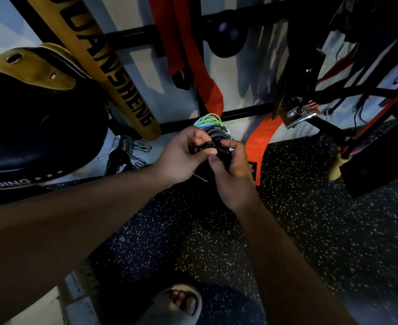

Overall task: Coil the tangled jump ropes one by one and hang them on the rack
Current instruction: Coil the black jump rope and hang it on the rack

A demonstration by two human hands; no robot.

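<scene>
- The floor [298, 231] is dark and speckled. In my judgement a black rope dropped on it would be hard to spot, and loose loops near the sandalled foot [181, 301] could be trodden on or could trip the person.
- The rack [244, 113] is crowded with dangling gear. Which peg or bar is free cannot be told, so the coil may be pushed onto a spot that will not hold it.
- The orange strap [261, 139] hangs just beside the hands. It could snag the coil on the way to the rack and pull a loop loose.
- The hung ropes [213, 127], green and grey, sit just behind the fingers. Crowding another coil in there risks dragging them off or tangling them together.
- The black jump rope [217, 150] is bunched in several loops, held between both hands in front of the rack. The left hand [181, 158] curls over it and the right hand [232, 177] wraps round it from below. If either hand eases before the loops are bound, I think the springy loops would spring apart.
- A thin strand [200, 178] shows under the hands. Whether it is the rope's tail cannot be told, but a loose end would let the coil unwind.
</scene>
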